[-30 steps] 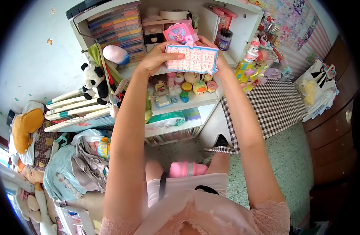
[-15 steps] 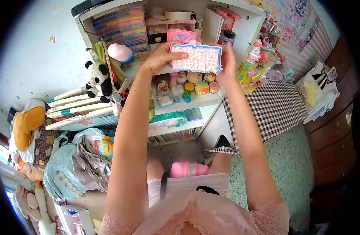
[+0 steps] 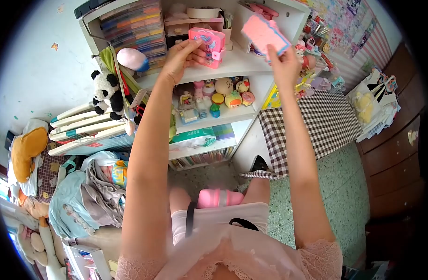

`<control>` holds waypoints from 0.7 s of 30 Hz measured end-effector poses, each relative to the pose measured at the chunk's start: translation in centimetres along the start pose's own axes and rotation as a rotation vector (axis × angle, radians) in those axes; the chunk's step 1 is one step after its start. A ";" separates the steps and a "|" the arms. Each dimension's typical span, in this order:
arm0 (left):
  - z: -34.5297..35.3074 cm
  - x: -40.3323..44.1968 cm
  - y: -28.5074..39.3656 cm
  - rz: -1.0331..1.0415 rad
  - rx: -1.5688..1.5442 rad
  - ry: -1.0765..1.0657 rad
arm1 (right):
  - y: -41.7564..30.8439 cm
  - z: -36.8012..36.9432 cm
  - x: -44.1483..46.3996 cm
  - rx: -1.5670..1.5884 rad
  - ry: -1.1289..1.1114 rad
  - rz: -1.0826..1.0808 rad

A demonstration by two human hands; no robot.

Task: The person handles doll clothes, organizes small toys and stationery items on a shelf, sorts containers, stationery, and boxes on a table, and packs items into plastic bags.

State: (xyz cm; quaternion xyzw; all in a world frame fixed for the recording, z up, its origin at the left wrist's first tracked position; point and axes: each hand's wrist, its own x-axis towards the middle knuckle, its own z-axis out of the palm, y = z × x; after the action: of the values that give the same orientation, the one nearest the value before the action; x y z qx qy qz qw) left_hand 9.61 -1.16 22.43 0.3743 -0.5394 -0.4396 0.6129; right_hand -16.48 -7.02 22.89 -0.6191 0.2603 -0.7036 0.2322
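My left hand (image 3: 180, 59) is at the upper shelf, its thumb and fingers closed at the left edge of a small pink notebook (image 3: 214, 45). The notebook has a clasp strap on its right side and a blue-and-pink pattern on its cover. Raised at the right, my right hand (image 3: 285, 65) pinches a pink sign card (image 3: 265, 35) with a blue border by its lower corner. The card is tilted, and its lettering does not show clearly from this angle.
Several small toys (image 3: 232, 99) stand on the shelf below. Stacked clear cases (image 3: 132, 39) fill the upper left. A panda plush (image 3: 107, 93) hangs at the shelf's left side. To the right is a checkered cloth (image 3: 316, 126); a pink bottle (image 3: 218, 198) lies on my lap.
My right hand has carried the sign card up and to the right, turning it. My left hand has let go of the card and now grips the notebook, which was partly hidden behind it.
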 end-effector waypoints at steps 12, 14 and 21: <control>0.1 0.9 -1.0 0.108 0.058 0.178 | 4.4 5.4 1.2 -0.907 -0.085 -0.047; 0.1 0.9 -1.0 0.114 0.062 0.183 | 5.0 5.6 1.0 -0.872 -0.042 -0.068; 0.2 1.0 -1.1 0.107 0.062 0.202 | 4.2 5.1 0.1 -0.840 -0.016 -0.117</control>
State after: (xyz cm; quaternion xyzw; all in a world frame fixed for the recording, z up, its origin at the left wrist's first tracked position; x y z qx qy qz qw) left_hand 9.28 -2.48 21.77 0.4062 -0.5074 -0.3495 0.6748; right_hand -11.45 -10.64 20.67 -0.6791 0.4869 -0.5437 -0.0786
